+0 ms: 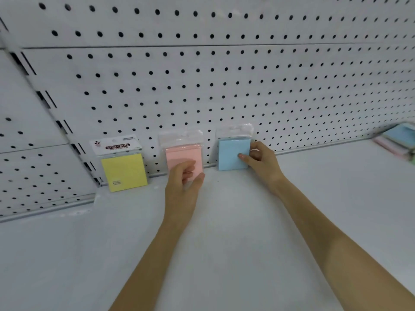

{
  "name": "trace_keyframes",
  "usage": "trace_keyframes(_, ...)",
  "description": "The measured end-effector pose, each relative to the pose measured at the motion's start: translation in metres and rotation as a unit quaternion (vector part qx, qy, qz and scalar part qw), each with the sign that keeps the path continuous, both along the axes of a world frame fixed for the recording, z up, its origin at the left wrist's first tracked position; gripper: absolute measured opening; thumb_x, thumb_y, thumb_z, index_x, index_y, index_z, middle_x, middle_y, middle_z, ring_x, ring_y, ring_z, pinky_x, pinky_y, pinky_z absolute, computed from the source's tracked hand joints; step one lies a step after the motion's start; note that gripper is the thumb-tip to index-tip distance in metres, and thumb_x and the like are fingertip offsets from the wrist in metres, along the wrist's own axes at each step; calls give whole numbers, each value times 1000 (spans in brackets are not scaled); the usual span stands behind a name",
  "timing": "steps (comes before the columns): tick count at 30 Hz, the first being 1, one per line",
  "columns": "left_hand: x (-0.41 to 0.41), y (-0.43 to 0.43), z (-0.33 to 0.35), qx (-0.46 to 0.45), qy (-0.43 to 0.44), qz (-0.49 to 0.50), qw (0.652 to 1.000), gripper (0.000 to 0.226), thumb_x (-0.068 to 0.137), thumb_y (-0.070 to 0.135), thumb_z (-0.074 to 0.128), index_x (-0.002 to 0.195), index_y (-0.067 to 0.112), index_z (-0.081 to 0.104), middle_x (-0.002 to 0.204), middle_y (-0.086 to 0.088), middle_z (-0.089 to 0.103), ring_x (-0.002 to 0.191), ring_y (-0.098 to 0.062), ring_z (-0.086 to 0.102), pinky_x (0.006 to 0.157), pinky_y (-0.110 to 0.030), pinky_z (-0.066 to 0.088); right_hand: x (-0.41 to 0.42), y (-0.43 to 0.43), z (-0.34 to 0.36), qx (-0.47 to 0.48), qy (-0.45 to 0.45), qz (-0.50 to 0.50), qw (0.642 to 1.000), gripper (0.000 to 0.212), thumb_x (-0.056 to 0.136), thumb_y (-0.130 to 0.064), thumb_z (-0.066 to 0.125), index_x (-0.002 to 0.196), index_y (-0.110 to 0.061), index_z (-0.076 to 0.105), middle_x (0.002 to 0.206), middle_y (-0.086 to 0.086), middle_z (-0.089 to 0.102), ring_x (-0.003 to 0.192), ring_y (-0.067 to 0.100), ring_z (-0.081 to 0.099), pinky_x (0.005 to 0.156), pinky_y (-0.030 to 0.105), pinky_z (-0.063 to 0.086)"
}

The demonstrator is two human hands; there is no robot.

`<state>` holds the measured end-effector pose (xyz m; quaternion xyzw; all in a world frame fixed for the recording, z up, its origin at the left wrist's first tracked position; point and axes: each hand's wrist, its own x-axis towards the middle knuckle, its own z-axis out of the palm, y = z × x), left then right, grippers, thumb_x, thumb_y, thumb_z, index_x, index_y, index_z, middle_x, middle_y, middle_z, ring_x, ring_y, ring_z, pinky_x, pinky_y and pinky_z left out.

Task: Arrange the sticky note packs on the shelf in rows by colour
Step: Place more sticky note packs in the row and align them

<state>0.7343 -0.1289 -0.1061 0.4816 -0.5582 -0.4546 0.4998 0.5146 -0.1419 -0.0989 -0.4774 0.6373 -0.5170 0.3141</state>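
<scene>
Both hands are clamped on packs at the back of the shelf. The left hand curls round the pink pack's lower edge, and the right hand pinches the blue pack by its right side. With the yellow pack, three colours stand against the pegboard. The mixed heap of packs far right looks unsorted, so most of the work seems left. Forearms reach forward, nearly straight.

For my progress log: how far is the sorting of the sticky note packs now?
Done: the yellow pack stands against the pegboard. In hand: the left hand holds the pink pack, the right hand pinches the blue pack. Left: the mixed pile at far right.
</scene>
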Motion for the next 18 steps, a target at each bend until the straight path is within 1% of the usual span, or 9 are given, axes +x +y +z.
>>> trace_keyframes(3,0,-1,-1,-7,-11,7,1000,30,87,11,63,116,20,59,114,2,60,103,-12,56,94,-22,43,-1,2,2,-12,6,5,1000,13,88,-15,64,97,-21,57,84,-7,67,75,4,59,63,8,42)
trace_keyframes(7,0,-3,-4,-22,-32,9,999,32,87,11,63,118,20,58,113,0,59,100,-14,56,87,-14,42,-1,2,1,-19,12,-6,1000,14,89,-14,63,100,-20,58,84,-11,65,71,-5,58,63,6,41)
trace_keyframes(10,0,-3,-4,-26,-32,13,999,31,88,12,63,117,21,58,112,1,59,99,-13,56,84,-8,41,-3,0,-1,-12,17,-15,1000,16,88,-15,65,103,-17,58,89,-9,65,78,-1,59,66,7,43)
trace_keyframes(13,0,-3,-4,-31,-35,18,999,27,89,13,62,115,21,59,109,3,59,95,-8,57,80,-4,40,-3,-2,-4,1,27,-25,999,24,85,-20,68,106,-17,57,97,-3,66,85,6,60,73,15,46)
trace_keyframes(14,1,-2,-4,-30,-36,21,999,26,90,14,61,114,21,59,108,4,60,93,-4,56,79,-3,40,-3,-2,-4,5,32,-30,999,27,84,-22,70,106,-17,56,98,-3,65,86,8,60,75,17,47)
trace_keyframes(16,2,-1,-2,-30,-43,26,998,25,90,14,60,114,20,59,107,3,60,87,4,55,79,-4,40,-5,-1,-2,5,26,-34,999,31,82,-24,72,106,-16,55,97,-4,63,88,9,59,76,18,46)
trace_keyframes(17,3,-1,-1,-33,-57,26,997,26,90,14,60,115,20,59,108,2,60,86,4,55,80,-6,41,-6,0,0,7,15,-31,999,33,81,-26,73,106,-16,54,97,-4,62,88,9,58,78,18,47)
trace_keyframes(18,3,0,0,-39,-86,20,995,27,90,14,60,116,19,59,109,0,59,87,1,56,82,-10,41,-8,2,2,13,4,-27,1000,36,81,-27,73,108,-16,53,99,-3,61,88,10,57,79,20,48)
